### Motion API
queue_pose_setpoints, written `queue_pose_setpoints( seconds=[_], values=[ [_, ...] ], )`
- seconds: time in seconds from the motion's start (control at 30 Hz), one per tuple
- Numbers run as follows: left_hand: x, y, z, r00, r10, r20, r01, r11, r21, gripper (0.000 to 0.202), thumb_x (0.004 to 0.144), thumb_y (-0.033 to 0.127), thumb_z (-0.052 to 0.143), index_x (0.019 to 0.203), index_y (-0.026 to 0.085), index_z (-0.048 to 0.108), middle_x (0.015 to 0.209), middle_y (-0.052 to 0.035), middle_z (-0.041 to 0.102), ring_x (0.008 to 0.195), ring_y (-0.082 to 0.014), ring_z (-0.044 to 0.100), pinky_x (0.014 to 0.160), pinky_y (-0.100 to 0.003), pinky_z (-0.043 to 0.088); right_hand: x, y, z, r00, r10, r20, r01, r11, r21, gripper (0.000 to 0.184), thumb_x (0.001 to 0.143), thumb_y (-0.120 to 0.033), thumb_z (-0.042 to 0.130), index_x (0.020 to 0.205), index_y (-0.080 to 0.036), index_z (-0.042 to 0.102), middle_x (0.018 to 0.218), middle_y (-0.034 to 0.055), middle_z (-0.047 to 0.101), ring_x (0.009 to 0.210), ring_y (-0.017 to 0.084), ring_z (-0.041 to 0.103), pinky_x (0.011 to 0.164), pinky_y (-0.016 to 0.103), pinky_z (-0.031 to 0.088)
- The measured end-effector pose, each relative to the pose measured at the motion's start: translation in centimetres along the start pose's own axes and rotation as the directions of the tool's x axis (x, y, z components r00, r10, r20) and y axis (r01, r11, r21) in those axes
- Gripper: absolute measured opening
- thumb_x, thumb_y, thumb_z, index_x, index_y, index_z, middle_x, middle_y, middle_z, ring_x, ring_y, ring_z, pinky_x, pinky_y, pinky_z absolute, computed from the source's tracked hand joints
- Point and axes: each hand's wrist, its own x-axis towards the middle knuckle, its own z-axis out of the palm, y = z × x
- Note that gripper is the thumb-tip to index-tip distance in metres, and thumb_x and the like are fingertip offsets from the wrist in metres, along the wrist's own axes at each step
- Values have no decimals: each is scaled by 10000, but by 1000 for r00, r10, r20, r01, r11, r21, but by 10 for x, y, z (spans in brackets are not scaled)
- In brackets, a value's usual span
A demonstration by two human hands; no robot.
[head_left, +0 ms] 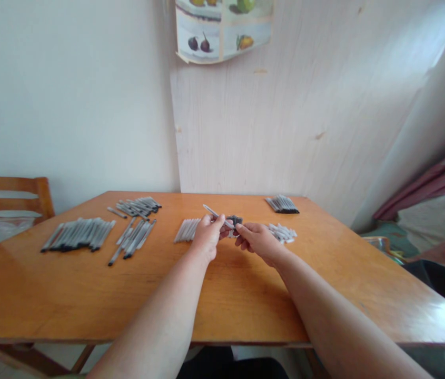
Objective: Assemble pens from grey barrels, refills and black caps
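My left hand [207,235] is closed around a slim whitish pen [210,210], which slants up and to the left out of the fingers. Against the pen's lower end, my right hand [260,240] is pinched; whatever small piece sits between its fingertips is hidden. Just behind the hands lies a cluster of small black parts [235,218]. Whitish pen barrels [185,230] lie in a row left of my left hand, partly covered by it. A heap of small white pieces [283,232] rests beyond my right hand.
Black-ended pens lie in a row [79,234], a loose bunch [137,238] and a far pile [140,206] on the left of the wooden table [159,300]. Another pen stack [282,203] sits at the back right. A wooden chair [12,202] stands left.
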Motion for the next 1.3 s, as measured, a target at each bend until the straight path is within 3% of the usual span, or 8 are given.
queue_pose_setpoints(
  seconds=[0.2, 0.37, 0.57, 0.73, 0.83, 1.3],
  values=[
    [-1, 1, 1, 1000, -1, -5, 1, 1000, -3, 215, 782, 306, 651, 846, 167, 500, 787, -85, 702, 654, -154, 666, 604, -256, 491, 0, 1, 0, 998, -55, -36, 54, 998, -30, 252, 758, -403, 634, 797, -165, 558, 649, -8, 591, 539, 78, 498, 491, 194, 356],
    [0, 0, 1, 1000, -13, -5, 13, 1000, -12, 222, 776, 311, 658, 834, 169, 498, 791, -81, 702, 661, -156, 668, 615, -265, 491, 0, -1, 0, 1000, -1, -8, 0, 1000, -10, 338, 846, -486, 483, 767, -165, 556, 638, 18, 611, 498, 80, 484, 458, 199, 336],
    [0, 0, 1, 1000, -12, 0, 12, 1000, -13, 230, 776, 317, 661, 836, 164, 500, 778, -85, 700, 653, -152, 666, 609, -257, 489, 1, 1, -2, 999, -39, -27, 38, 999, -34, 241, 770, -400, 609, 815, -168, 565, 679, 6, 609, 547, 79, 501, 491, 190, 357],
    [0, 0, 1, 1000, -9, -10, 9, 1000, -10, 232, 778, 323, 658, 829, 164, 497, 774, -82, 700, 657, -148, 666, 603, -244, 483, 2, 5, -2, 1000, -12, 12, 12, 1000, -13, 285, 830, -440, 512, 769, -165, 557, 670, 19, 621, 517, 75, 490, 466, 192, 334],
    [0, -1, 1, 1000, -11, -9, 11, 1000, -3, 241, 771, 332, 665, 834, 164, 503, 776, -81, 699, 660, -147, 665, 598, -241, 479, 3, 5, -2, 999, -46, -12, 46, 999, -25, 219, 798, -386, 562, 776, -168, 563, 666, 7, 611, 527, 75, 491, 486, 193, 353],
    [1, -1, 0, 994, -72, -87, 71, 997, -13, 239, 807, 364, 629, 812, 172, 487, 686, -59, 675, 592, -145, 660, 527, -219, 467, 2, -1, -20, 989, -121, -90, 76, 914, -398, 153, 761, -336, 566, 803, -195, 608, 624, -9, 604, 528, 112, 521, 481, 221, 351]
  ],
)
